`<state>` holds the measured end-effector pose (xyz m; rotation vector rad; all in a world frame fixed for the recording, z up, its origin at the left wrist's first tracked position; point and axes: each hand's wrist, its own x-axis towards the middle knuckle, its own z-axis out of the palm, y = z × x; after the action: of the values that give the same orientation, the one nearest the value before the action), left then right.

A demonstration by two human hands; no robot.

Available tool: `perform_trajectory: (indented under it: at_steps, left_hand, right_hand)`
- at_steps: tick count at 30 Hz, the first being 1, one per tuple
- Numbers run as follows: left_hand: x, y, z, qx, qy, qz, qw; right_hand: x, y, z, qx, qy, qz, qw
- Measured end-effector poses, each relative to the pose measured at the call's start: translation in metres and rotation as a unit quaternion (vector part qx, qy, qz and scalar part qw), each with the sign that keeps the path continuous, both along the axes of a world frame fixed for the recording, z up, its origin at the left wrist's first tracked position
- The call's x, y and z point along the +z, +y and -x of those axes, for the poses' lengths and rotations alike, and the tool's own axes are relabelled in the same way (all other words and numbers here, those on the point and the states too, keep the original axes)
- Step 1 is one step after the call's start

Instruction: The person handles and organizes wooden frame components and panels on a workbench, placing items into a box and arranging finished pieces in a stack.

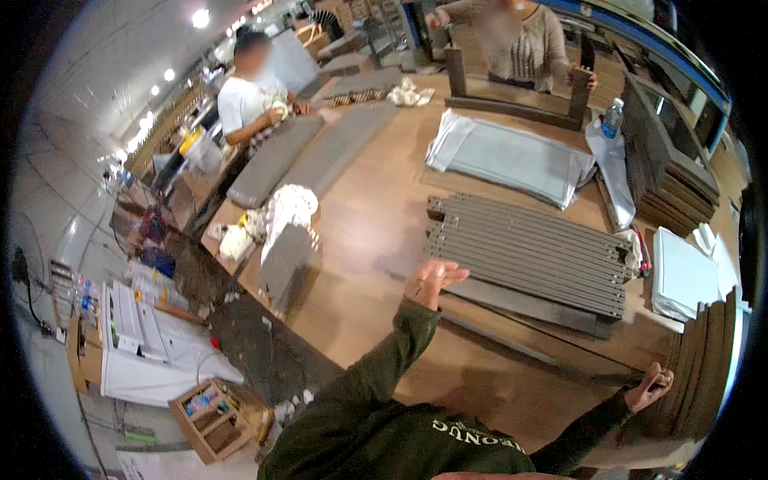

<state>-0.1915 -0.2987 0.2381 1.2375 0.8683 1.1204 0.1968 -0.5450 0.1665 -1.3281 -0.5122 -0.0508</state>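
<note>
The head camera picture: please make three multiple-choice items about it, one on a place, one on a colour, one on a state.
1. Where is the water bottle?
A. at the far side of the table, near the grey board
B. on the floor
C. in the left hand

2. What colour are the person's sleeves?
A. white
B. dark green
C. red

3. How is the left hand?
A. shut around a slat
C. holding a cloth
B. open, fingers spread, at the edge of the stack of grey slats

Key: 1 A, it stands far across the tabletop. 2 B, both forearms show dark green. 3 B, the palm is open and holds nothing.
</note>
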Motion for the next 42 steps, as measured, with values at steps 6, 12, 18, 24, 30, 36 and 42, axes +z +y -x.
perform_trajectory:
  at_steps: [6, 12, 18, 24, 30, 36, 42]
  left_hand:
    - [-0.084, 0.048, 0.118, 0.058, 0.141, -0.115, 0.982]
    - [-0.129, 0.005, 0.342, 0.489, 0.663, -0.215, 0.524]
    - [-0.109, 0.006, 0.294, 0.281, 0.588, -0.075, 0.755]
    - [-0.108, 0.050, 0.283, 0.164, 0.599, 0.086, 0.779]
    - [-0.061, 0.017, 0.222, 0.213, 0.366, -0.086, 0.902]
    - [-0.038, 0.018, 0.112, 0.030, 0.109, -0.115, 0.987]
    - [-0.026, 0.008, 0.070, -0.070, 0.018, -0.124, 0.990]
  right_hand:
    - [0.018, 0.014, -0.014, -0.026, -0.028, -0.041, 0.998]
    - [0.004, 0.012, -0.020, -0.027, -0.014, -0.105, 0.994]
    - [0.008, 0.023, -0.015, -0.048, -0.047, -0.101, 0.993]
    - [0.011, 0.029, -0.025, -0.004, -0.064, -0.137, 0.988]
    - [0.019, 0.017, -0.024, -0.004, -0.062, -0.069, 0.996]
    - [0.029, 0.012, -0.025, 0.028, -0.053, -0.090, 0.994]
    - [0.028, 0.014, -0.022, -0.002, -0.080, -0.047, 0.996]
